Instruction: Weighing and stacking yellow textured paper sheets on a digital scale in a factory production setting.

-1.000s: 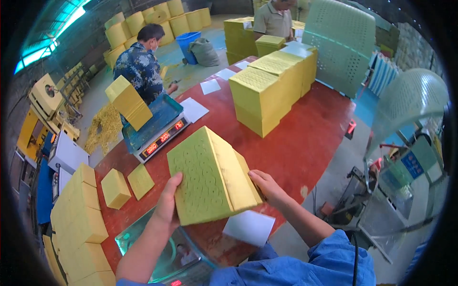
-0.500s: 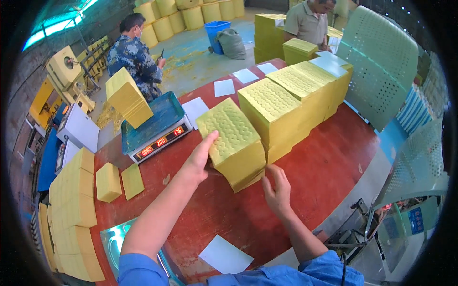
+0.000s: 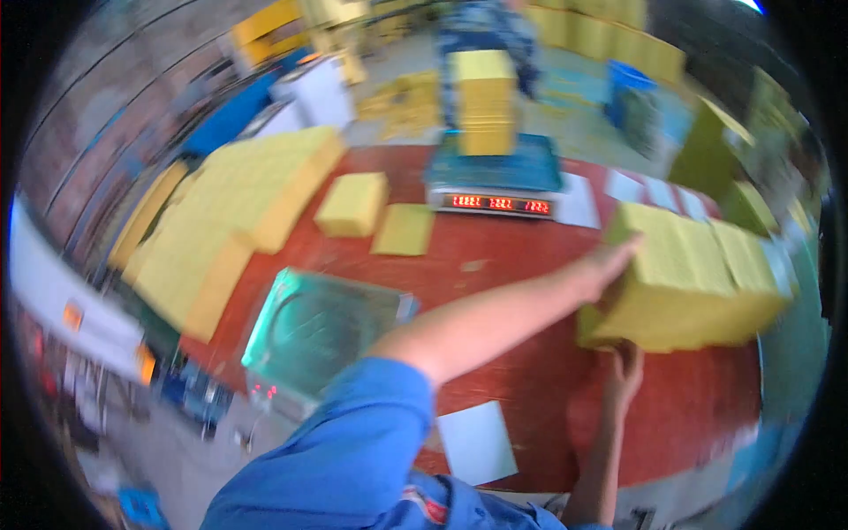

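Note:
A thick stack of yellow embossed paper (image 3: 658, 252) stands at the near end of a row of like stacks (image 3: 751, 252), on the right of the red table. My left hand (image 3: 611, 265) is closed against its upper left side, with the fingers blurred. Low down, my right hand (image 3: 625, 375) touches the bottom edge of the stack with its fingers apart. A digital scale (image 3: 543, 172) with a blue-green tray stands at the far middle and bears a tall yellow paper stack (image 3: 486, 106).
Left of the far scale lie a yellow block (image 3: 353, 205) and a flat yellow sheet (image 3: 403, 230). Yellow packs (image 3: 256, 181) line the left edge. A second scale (image 3: 322, 331) and a white sheet (image 3: 477, 442) are near me. Behind the far scale stands a person (image 3: 490, 31).
My view has swung left, so the scene sits further right and blurs. The near stack now appears against the row, with both my hands still at it.

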The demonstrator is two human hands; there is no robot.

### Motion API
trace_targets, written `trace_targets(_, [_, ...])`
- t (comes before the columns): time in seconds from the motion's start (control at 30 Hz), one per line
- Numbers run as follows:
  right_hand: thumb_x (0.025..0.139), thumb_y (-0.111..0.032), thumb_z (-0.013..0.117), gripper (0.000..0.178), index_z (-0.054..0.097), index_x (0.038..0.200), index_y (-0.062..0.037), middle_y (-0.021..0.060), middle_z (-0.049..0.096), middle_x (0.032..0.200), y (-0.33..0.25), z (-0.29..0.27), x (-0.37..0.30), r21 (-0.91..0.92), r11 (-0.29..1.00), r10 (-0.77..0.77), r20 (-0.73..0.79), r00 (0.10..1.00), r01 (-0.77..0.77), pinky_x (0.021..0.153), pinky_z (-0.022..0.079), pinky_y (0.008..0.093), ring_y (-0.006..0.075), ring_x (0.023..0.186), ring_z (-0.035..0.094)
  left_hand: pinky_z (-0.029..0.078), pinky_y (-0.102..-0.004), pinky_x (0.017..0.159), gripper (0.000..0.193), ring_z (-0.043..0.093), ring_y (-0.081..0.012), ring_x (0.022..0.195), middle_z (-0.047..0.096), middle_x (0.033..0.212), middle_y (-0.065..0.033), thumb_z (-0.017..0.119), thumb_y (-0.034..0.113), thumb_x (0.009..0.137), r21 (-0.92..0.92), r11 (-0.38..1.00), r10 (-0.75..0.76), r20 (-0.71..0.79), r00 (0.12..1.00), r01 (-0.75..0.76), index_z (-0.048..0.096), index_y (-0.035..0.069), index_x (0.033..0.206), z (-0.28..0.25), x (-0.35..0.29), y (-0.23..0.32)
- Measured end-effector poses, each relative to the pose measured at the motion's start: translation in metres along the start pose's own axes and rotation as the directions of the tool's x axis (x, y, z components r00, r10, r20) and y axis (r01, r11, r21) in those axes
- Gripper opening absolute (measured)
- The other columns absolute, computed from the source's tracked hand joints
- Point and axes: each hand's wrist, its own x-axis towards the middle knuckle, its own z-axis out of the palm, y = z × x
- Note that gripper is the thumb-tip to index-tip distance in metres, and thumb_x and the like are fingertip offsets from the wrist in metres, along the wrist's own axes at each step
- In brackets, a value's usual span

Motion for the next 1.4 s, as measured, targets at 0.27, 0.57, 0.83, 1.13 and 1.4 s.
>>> trace_targets(0.27, [0.088,0.000,0.054,0.028,0.056,0.116,0.0053,0.0110,0.060,0.109,-0.177,0.102,-0.114,0.077,0.996,0.011,0.301,0.953,-0.035,0.095,0.045,0.0317,0.0189,0.105,0.057,0.029,-0.0430,0.112,0.091,0.032,-0.0322,0.139,0.031,0.150,-0.0239,0.046,0.062,0.093,0.223,0.838,0.476,0.146,0.867,-0.498,0.017,-0.005,0.148,-0.038,-0.211,-0.015])
trace_targets(0.57, [0.086,-0.004,0.058,0.030,0.057,0.114,0.0054,0.0130,0.061,0.110,-0.290,0.302,-0.260,0.404,0.896,-0.226,0.768,0.599,-0.181,0.093,0.046,0.0320,0.0213,0.104,0.059,0.035,-0.0403,0.109,0.069,0.037,-0.0278,0.137,0.038,0.146,-0.0219,0.052,0.032,0.098,0.592,0.552,0.800,-0.177,0.573,-0.587,0.020,-0.001,0.149,-0.151,-0.535,-0.052])
trace_targets(0.83, [0.082,-0.003,0.064,0.037,0.058,0.118,0.0001,0.0153,0.062,0.111,-0.318,0.548,-0.311,0.266,0.928,-0.352,0.852,0.387,0.260,0.086,0.050,0.0326,0.0254,0.098,0.063,0.037,-0.0389,0.108,0.053,0.048,-0.0297,0.128,0.051,0.137,-0.0184,0.041,0.039,0.100,0.933,0.322,0.871,-0.358,0.337,0.160,0.045,0.001,0.137,-0.406,-0.655,-0.013])
trace_targets(1.13, [0.082,-0.015,0.063,0.044,0.055,0.123,-0.0006,0.0223,0.058,0.122,-0.240,0.754,-0.212,-0.194,0.690,-0.353,0.752,0.558,0.697,0.096,0.046,0.0438,0.0370,0.114,0.056,0.022,-0.0592,0.112,0.072,0.029,-0.0340,0.141,0.039,0.146,-0.0212,0.045,0.056,0.093,0.740,-0.049,0.717,-0.442,0.540,0.671,0.043,-0.001,0.137,-0.584,-0.594,0.048])
trace_targets(1.4, [0.087,-0.016,0.052,0.033,0.060,0.117,-0.0037,0.0193,0.062,0.118,-0.189,0.828,-0.181,-0.303,0.620,-0.334,0.733,0.593,0.724,0.094,0.047,0.0442,0.0359,0.113,0.056,0.013,-0.0503,0.117,0.084,0.028,-0.0367,0.141,0.035,0.146,-0.0292,0.041,0.057,0.090,0.704,-0.142,0.772,-0.361,0.523,0.696,0.034,-0.010,0.140,-0.606,-0.554,0.029])
